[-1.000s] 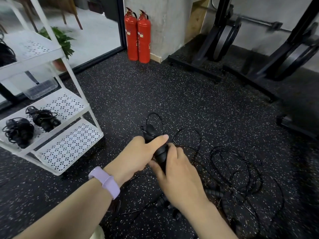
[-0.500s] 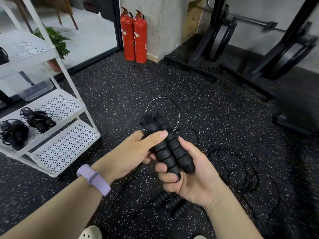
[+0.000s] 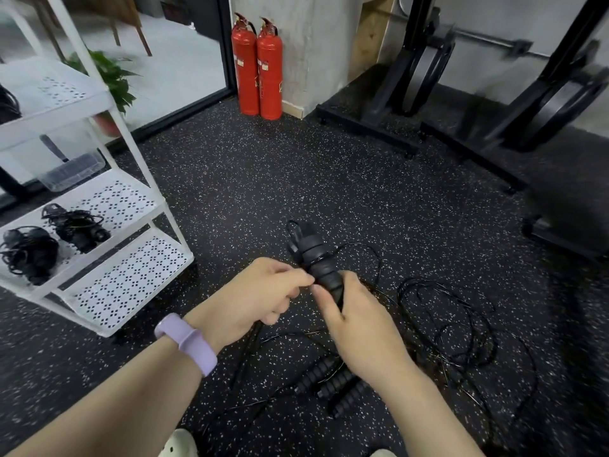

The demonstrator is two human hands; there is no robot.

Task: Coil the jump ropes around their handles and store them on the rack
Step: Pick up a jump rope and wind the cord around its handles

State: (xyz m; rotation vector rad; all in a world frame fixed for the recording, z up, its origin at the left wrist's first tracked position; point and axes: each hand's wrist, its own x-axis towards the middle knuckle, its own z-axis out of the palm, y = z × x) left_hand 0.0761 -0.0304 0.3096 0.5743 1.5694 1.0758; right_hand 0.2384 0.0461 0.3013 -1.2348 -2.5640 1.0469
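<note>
Both hands are meeting at centre frame on one jump rope. The right hand (image 3: 357,319) is wrapping its fingers round the lower part of the paired black ribbed handles (image 3: 321,268), which are pointing up and away toward the upper middle of the frame. The left hand (image 3: 260,293) is curling beside them, fingertips pinching what looks like the thin cord (image 3: 359,247) against the handles; the exact pinch point is hidden between the two hands. One turn of cord is already crossing the upper handles, and a loose loop is trailing off to the right.

Progress, judged from the layout: two coiled ropes (image 3: 49,239) are lying on the middle shelf of the white rack (image 3: 131,278) at the left edge. A dark shape on the top shelf is too cropped to identify. The rope in hand is only starting its winding. More ribbed handles (image 3: 333,382) are lying on the speckled floor (image 3: 230,179) below the right hand, with a tangle of cord (image 3: 461,324) spreading to the lower right, so at least one more rope is waiting.
</note>
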